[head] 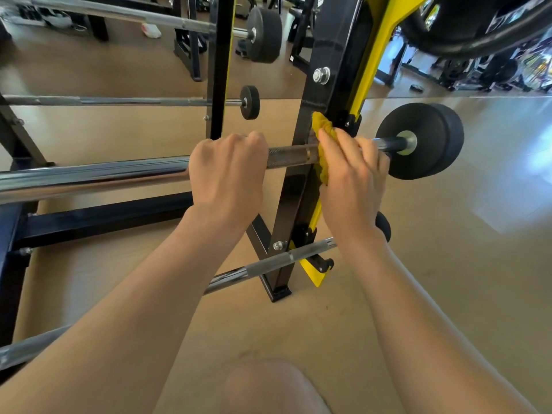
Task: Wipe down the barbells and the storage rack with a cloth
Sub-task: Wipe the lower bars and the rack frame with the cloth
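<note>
A chrome barbell with a black weight on its right end lies across the black and yellow storage rack. My left hand grips the bar's knurled part from above. Just to its right, my right hand holds a yellow cloth against the bar where it meets the rack upright. The cloth bunches up over the upright's edge. A second, lower barbell rests on the rack beneath my hands, its right weight partly hidden by my right wrist.
A mirror behind the rack reflects bars and weights. A large black plate hangs at the top right. The rack's black base frame runs along the tan floor at left. My knee shows at the bottom.
</note>
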